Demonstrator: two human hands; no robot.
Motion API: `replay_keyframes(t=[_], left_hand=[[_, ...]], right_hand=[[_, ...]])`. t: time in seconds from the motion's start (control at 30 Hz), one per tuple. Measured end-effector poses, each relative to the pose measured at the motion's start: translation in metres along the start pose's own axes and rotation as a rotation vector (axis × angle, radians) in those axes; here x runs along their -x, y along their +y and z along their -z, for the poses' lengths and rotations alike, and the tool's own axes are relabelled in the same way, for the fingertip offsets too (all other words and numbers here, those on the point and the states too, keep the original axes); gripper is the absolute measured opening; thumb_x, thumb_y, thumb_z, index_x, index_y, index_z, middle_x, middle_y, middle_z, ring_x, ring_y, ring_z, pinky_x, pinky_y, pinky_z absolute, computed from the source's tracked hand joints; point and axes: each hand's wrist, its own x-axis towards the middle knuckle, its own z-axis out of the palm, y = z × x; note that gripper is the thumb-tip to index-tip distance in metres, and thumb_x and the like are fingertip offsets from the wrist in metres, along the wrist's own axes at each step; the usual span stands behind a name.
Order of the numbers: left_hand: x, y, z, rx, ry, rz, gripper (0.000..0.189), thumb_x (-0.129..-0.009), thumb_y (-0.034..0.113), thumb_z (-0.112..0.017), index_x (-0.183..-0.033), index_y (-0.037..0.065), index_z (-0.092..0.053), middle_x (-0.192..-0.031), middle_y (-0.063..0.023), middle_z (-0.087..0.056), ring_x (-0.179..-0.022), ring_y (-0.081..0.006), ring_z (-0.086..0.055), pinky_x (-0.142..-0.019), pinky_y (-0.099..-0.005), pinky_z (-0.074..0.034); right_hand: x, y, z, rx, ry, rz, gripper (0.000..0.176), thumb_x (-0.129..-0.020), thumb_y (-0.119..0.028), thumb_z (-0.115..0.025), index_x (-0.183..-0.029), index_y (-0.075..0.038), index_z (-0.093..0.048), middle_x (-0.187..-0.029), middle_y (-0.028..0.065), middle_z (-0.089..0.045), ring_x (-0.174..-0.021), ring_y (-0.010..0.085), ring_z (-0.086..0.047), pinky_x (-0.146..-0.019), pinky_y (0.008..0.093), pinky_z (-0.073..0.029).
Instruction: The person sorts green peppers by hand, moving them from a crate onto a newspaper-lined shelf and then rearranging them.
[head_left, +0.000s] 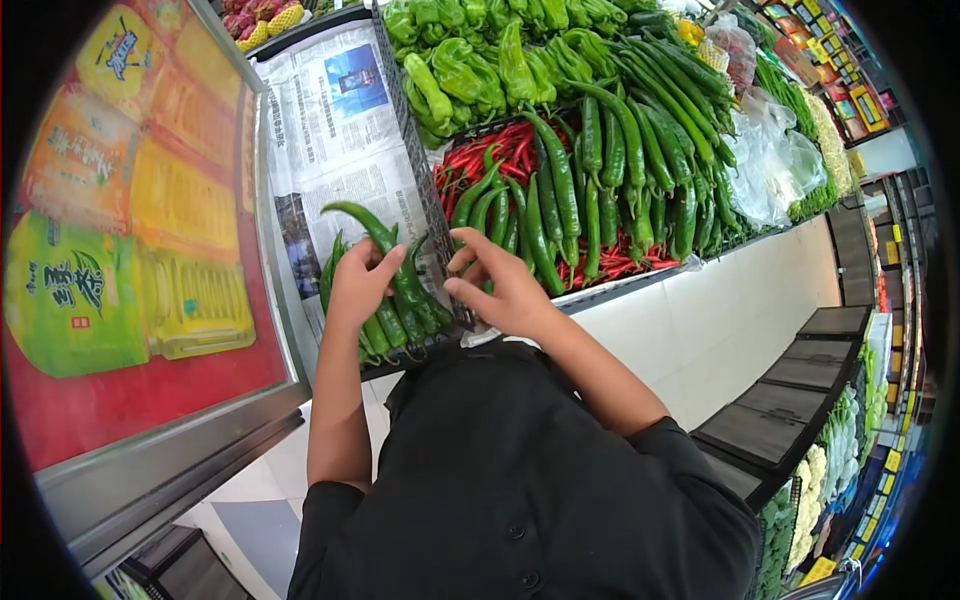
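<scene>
My left hand (362,278) is closed around a long green chili pepper (408,280), whose curved stem end sticks up past my fingers. It is over a small group of green chili peppers (388,322) lying at the front of a newspaper-lined tray. My right hand (505,285) is beside the black tray divider (432,190), fingers bent and apart, with nothing visible between them. Just beyond it lies a large heap of long green chili peppers (548,205) on top of small red chilies (490,150).
Newspaper (345,130) covers the left tray. Light green peppers (470,75) fill the back compartment. To the left stands a metal-framed panel (275,230) with drink pictures. A clear plastic bag (770,160) lies right of the heap, and dark crates (780,400) stand further right.
</scene>
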Motion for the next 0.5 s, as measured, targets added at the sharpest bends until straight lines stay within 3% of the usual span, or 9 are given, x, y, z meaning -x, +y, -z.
replay_keyframes(t=[0.07, 0.2, 0.27, 0.5], left_hand=[[-0.006, -0.022, 0.005, -0.101, 0.029, 0.052, 0.031, -0.095, 0.025, -0.072, -0.100, -0.003, -0.061, -0.077, -0.0054, -0.064, -0.063, -0.0117, -0.061, -0.053, -0.0268, -0.050], [-0.002, -0.031, -0.021, -0.357, -0.040, 0.117, 0.042, -0.087, 0.030, -0.079, -0.099, -0.005, -0.058, -0.082, -0.0178, -0.068, -0.069, -0.0222, -0.070, -0.061, -0.0356, -0.055], [-0.006, -0.046, -0.041, -0.499, -0.070, 0.123, 0.050, -0.081, 0.032, -0.082, -0.103, -0.005, -0.057, -0.091, -0.0261, -0.070, -0.089, -0.0425, -0.070, -0.079, -0.0456, -0.055], [-0.014, -0.055, -0.064, -0.697, -0.144, 0.099, 0.055, -0.081, 0.029, -0.082, -0.108, -0.009, -0.053, -0.095, -0.0314, -0.069, -0.098, -0.0470, -0.068, -0.084, -0.0506, -0.055]], right_hand=[[0.002, 0.011, 0.006, -0.014, 0.006, -0.040, 0.061, -0.092, -0.009, -0.071, -0.146, -0.003, -0.043, -0.107, 0.0070, -0.062, -0.080, 0.0113, -0.063, -0.065, 0.0267, -0.049], [0.009, 0.028, 0.011, -0.025, 0.001, -0.062, 0.060, -0.094, -0.007, -0.068, -0.147, -0.003, -0.042, -0.110, 0.0070, -0.060, -0.082, 0.0106, -0.063, -0.068, 0.0262, -0.051], [0.013, 0.030, 0.010, -0.050, -0.009, -0.094, 0.060, -0.094, -0.006, -0.067, -0.148, -0.003, -0.041, -0.111, 0.0073, -0.060, -0.083, 0.0107, -0.062, -0.069, 0.0263, -0.052], [0.018, 0.031, 0.008, -0.093, -0.032, -0.096, 0.057, -0.095, -0.006, -0.066, -0.146, -0.003, -0.043, -0.113, 0.0092, -0.058, -0.083, 0.0121, -0.062, -0.071, 0.0275, -0.052]])
